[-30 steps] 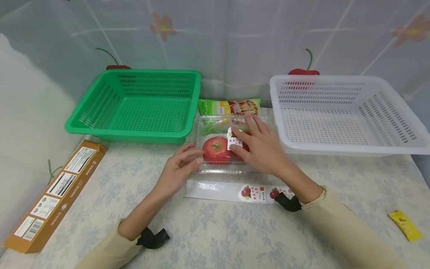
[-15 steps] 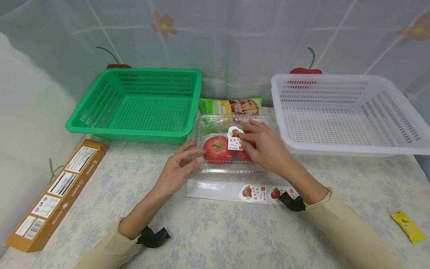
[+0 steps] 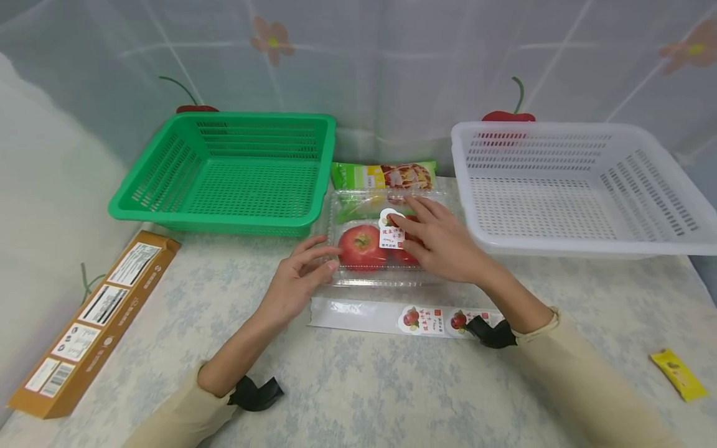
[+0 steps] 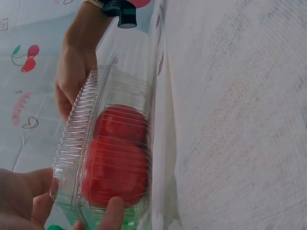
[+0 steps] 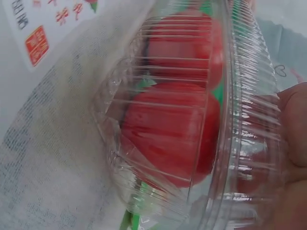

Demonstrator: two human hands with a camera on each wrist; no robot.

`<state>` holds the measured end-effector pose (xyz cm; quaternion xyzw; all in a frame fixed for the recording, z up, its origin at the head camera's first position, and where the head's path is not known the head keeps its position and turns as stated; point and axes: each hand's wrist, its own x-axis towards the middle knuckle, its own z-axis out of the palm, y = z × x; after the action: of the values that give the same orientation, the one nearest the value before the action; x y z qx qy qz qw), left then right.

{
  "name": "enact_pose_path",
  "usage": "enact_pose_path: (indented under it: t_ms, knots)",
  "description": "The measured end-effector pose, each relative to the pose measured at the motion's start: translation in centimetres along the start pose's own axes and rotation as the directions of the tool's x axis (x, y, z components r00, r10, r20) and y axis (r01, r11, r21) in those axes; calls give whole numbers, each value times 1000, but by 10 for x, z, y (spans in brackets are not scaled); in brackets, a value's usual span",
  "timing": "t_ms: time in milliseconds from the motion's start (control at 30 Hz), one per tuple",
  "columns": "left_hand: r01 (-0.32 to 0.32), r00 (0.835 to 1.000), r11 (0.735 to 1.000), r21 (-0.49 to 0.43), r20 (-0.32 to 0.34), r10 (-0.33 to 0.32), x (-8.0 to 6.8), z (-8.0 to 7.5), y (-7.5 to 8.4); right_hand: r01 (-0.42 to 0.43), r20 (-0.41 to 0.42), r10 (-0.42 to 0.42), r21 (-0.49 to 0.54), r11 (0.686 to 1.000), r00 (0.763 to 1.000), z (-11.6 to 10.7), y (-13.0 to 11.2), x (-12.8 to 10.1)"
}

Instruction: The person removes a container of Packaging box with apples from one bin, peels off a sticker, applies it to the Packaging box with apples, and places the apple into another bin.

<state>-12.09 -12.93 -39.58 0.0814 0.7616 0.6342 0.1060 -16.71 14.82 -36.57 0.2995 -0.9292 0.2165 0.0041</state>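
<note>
A clear plastic clamshell box (image 3: 386,282) sits lid down on the table, with red apples (image 3: 361,247) inside. On its lid lies a white label (image 3: 389,239) with an apple picture and red writing. My right hand (image 3: 445,246) has its fingers spread over the lid, fingertips at the label's right edge. At the box's left side rests my left hand (image 3: 288,283), its fingers gently bent against the edge. In the left wrist view, my left thumb (image 4: 114,213) touches the side wall. The right wrist view shows the apples (image 5: 170,134) through the ribbed wall.
A strip of labels (image 3: 358,313) lies in front of the box. Behind it is a green food packet (image 3: 350,177). A green basket (image 3: 235,221) stands left, a white basket (image 3: 588,247) right. A long brown carton (image 3: 106,317) and a yellow packet (image 3: 679,374) lie at the sides.
My right hand drew back slightly to the right from the label, then its fingers came back over the label's edge. My left hand has stayed at the box's left side.
</note>
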Motion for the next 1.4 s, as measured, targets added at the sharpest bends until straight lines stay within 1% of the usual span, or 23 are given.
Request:
enact_pose_path:
  t_ms: [100,300,533,600,667,767,833,900,1033,1167,1300,1400]
  knots:
    - [1,1000,1000,-5,-2,-1,0,0,0,-6,28,5,25,1000,1000,-2,0,0]
    - [-4,1000,1000,-12,-5,3,1,0,0,-51,-14,51,49,998,999,1,0,0]
    - [5,1000,1000,-4,-8,-5,1,0,0,-49,-30,52,82,995,998,2,-1,1]
    - [10,1000,1000,0,-10,-10,0,0,0,-62,-30,64,38,997,998,3,-3,2]
    - [14,1000,1000,1,-9,-14,0,0,-1,-79,-39,78,-30,996,996,4,-7,5]
    - [20,1000,1000,-10,-4,-20,0,0,0,-102,-65,94,-136,985,993,5,-12,9]
    - [21,1000,1000,-15,-2,-21,1,0,0,-113,-83,100,-169,979,992,5,-15,11]
    - [21,1000,1000,-15,-2,-21,1,0,1,-117,-85,103,-176,977,991,6,-16,12]
    - [19,1000,1000,-10,-7,-19,-1,0,1,-103,-65,96,-122,987,993,6,-15,12]
    - [14,1000,1000,-15,-10,-14,-1,1,1,-88,-50,87,-14,996,995,4,-13,10]
    - [13,1000,1000,-11,-14,-13,-1,2,2,-60,-52,64,81,995,997,0,-7,9]
    - [17,1000,1000,-9,-15,-17,-1,2,3,-36,-70,45,130,991,997,-1,-3,6]
